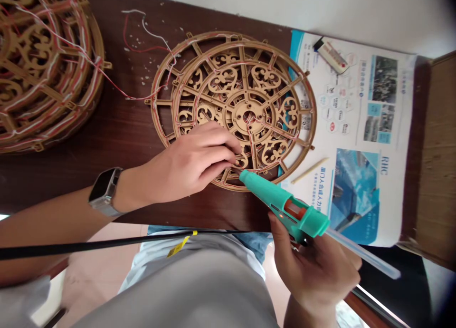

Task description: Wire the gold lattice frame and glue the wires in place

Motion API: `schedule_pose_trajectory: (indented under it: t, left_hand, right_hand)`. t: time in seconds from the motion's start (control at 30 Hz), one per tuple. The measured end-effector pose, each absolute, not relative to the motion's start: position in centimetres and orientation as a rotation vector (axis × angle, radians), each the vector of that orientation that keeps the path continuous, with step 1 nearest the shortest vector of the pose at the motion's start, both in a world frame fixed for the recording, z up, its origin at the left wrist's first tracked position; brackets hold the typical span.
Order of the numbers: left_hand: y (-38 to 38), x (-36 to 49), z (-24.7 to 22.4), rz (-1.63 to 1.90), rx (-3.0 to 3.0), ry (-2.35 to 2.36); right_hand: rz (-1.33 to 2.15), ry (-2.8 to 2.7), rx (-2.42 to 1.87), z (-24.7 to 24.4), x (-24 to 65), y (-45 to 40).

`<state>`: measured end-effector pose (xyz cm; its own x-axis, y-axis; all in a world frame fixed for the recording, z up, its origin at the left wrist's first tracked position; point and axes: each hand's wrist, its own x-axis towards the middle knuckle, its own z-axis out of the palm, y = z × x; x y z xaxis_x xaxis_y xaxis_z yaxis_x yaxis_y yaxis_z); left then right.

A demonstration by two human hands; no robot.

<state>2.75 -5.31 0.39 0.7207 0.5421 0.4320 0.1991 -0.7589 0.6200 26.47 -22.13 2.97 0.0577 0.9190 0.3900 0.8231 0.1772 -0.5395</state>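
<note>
Dark wood tabletop (117,128) under and ahead of both hands. Far out past the left hand: stacked wooden ring assembly (46,66), laced with red and white wires (142,47). Out past the right hand: printed leaflet (356,128) lying flat, thin wooden stick (309,170) on it.

Main piece is a laser-cut wooden wheel frame (245,104), directly ahead of the left hand and partly under it. Two offset layers, wires run along the spokes.

Left hand (192,164): fingers half curled, tips down on the lower spokes. Can't tell if pinching a wire or just pressing. Smartwatch (105,191) on that wrist.

Right hand (313,275): closed firmly round the grip of a teal hot glue gun (285,207). Nozzle sits at the frame's lower edge, close beside the left fingertips; contact unclear. Clear glue stick (363,254) sticks out the back.

Tips: keep the frame pinned flat, left fingertips back from the nozzle. Small beads only, tip just off the wire, since hot metal can soften insulation. Let each bead set under light pressure.
</note>
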Motion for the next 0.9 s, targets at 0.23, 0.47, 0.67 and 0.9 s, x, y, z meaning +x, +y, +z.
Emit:
schedule_pose_trajectory:
  t: [0.23, 0.47, 0.67, 0.9]
  left_hand:
    - [-5.3, 2.7, 0.4, 0.822, 2.349, 0.567]
    - [-5.2, 2.7, 0.3, 0.846, 2.337, 0.553]
    - [-5.2, 2.7, 0.1, 0.865, 2.341, 0.535]
    - [-5.0, 2.6, 0.0, 0.874, 2.346, 0.518]
  right_hand:
    - [0.086, -1.782, -1.684, 2.8, 26.4, -23.6]
    - [0.008, -1.827, -1.697, 3.7, 25.8, -23.3]
    - [0.15, -1.798, -1.652, 4.9, 24.7, -22.4]
    - [0.078, -1.771, -1.694, 4.7, 24.8, -23.0]
